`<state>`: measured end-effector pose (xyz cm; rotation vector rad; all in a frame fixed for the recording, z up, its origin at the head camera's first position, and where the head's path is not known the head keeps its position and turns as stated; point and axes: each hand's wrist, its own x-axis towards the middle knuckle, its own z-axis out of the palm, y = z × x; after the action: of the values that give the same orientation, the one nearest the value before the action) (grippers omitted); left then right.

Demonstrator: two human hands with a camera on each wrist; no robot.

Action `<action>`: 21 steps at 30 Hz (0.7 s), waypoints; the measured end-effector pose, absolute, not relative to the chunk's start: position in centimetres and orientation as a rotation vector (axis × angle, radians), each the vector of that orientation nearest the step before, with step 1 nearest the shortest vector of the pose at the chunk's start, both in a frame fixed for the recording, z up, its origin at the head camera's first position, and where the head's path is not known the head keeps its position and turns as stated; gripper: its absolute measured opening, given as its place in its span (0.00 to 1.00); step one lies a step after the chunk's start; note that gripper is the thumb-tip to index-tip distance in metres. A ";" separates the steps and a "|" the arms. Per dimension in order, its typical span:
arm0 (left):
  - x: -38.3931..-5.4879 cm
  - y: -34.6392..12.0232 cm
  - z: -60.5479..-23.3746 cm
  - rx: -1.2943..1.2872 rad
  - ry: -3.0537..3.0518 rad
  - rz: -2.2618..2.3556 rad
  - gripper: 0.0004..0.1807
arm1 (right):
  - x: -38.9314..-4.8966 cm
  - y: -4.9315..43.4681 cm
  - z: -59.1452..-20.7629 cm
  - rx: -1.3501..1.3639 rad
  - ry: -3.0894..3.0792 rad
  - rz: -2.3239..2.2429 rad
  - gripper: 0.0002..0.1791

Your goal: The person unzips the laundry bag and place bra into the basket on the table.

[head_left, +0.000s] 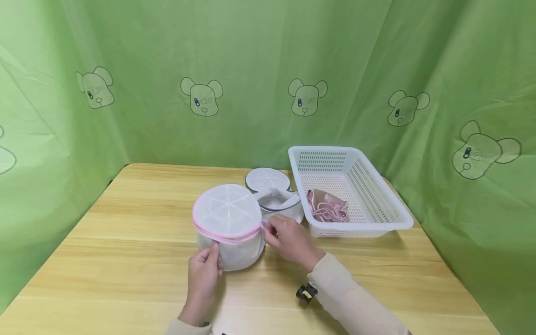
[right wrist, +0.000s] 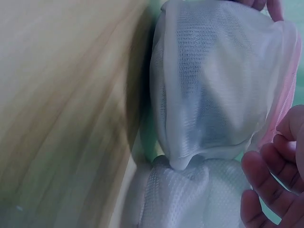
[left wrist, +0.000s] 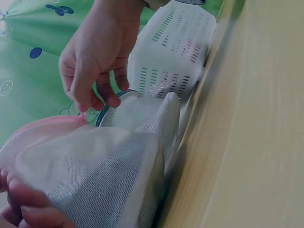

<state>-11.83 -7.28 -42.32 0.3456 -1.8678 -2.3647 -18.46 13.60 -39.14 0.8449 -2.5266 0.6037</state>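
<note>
A round white mesh laundry bag with pink trim (head_left: 228, 209) stands upright on the table, its lid lying over the top. My left hand (head_left: 204, 270) grips the bag's front side, thumb just under the pink rim. At the right of that rim, my right hand (head_left: 291, 239) pinches the zipper edge between thumb and forefinger; the zipper pull itself is hidden by the fingertips. The right wrist view shows the bag's mesh side (right wrist: 223, 85) and the pink zipper band (right wrist: 285, 95). Behind it sits a second mesh laundry bag with dark blue trim (head_left: 268, 179), its lid folded back.
A white plastic basket (head_left: 356, 227) stands at the right, close beside the blue-trimmed bag. Inside it lies a mauve satin drawstring pouch (head_left: 328, 207). Green curtains (head_left: 251, 46) hang behind and along both sides of the wooden table (head_left: 125, 260).
</note>
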 end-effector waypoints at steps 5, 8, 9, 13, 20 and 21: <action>-11.7 -7.2 -42.4 0.242 -1.899 -2.428 0.26 | -18.0 13.2 -38.9 0.906 -2.497 0.646 0.09; -11.6 -7.3 -42.3 0.209 -1.867 -2.440 0.30 | -17.8 13.0 -38.9 0.943 -2.481 0.683 0.09; -11.6 -7.3 -42.2 0.200 -1.857 -2.440 0.30 | -17.7 12.9 -38.8 0.953 -2.477 0.694 0.09; -11.6 -7.3 -42.2 0.179 -1.842 -2.447 0.24 | -17.3 12.6 -38.7 1.020 -2.464 0.758 0.09; -11.7 -7.3 -42.4 0.216 -1.824 -2.433 0.18 | -16.9 12.3 -38.6 1.127 -2.494 0.829 0.07; -11.7 -7.3 -42.4 0.223 -1.818 -2.429 0.18 | -16.8 12.2 -38.6 1.134 -2.497 0.830 0.07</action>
<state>-11.74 -7.33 -42.42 0.2230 -1.8181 -2.4288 -16.84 12.24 -38.56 1.1336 -2.4968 0.8304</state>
